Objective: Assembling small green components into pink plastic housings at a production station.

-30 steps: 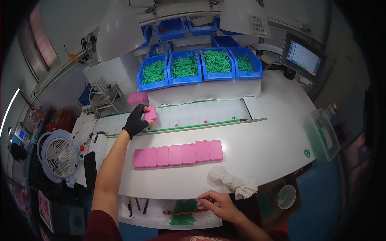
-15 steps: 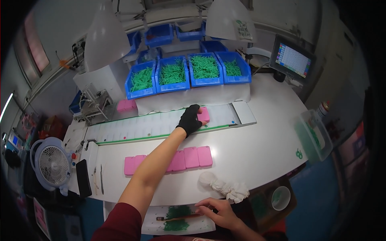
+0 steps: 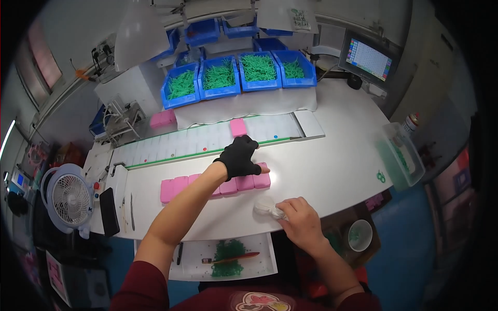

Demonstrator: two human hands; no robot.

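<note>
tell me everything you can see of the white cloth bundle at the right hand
The crumpled white cloth bundle looks like soft, plain fabric, with a puffed, rounded left end narrowing into wrinkled folds on its right. It appears to rest on the smooth white tabletop, near the front edge, on the wearer's side of the row of pink rectangular blocks. The bare right hand grasps the folds, hiding the rest of it.

White table [image 3: 332,166] bright, soft glare near its middle; all around it dimmer. Light strip [image 3: 7,140] glows white, well left of table. Screen [image 3: 369,58] lit at table's far right. Straight edges bow around table; black vignette beyond; fine detail soft.
</note>
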